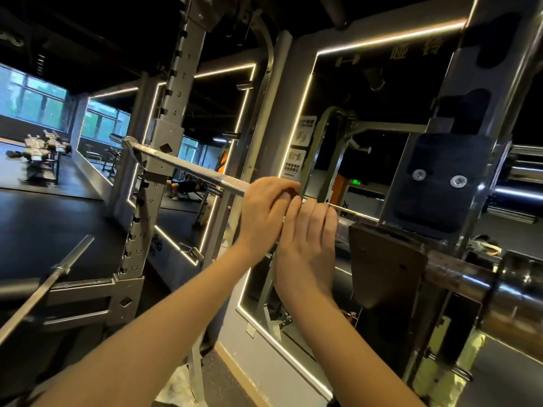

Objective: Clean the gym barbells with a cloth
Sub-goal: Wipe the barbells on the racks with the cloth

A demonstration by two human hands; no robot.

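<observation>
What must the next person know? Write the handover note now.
Left hand: fingers curled over the racked barbell, mid-shaft.
Right hand: right beside it on the same bar; whether it grips is unclear.
Cloth: not visible; it may be under the hands.
Done: cannot tell how much of this bar is wiped.
Left: finish this bar, then the second barbell low on the left.
</observation>
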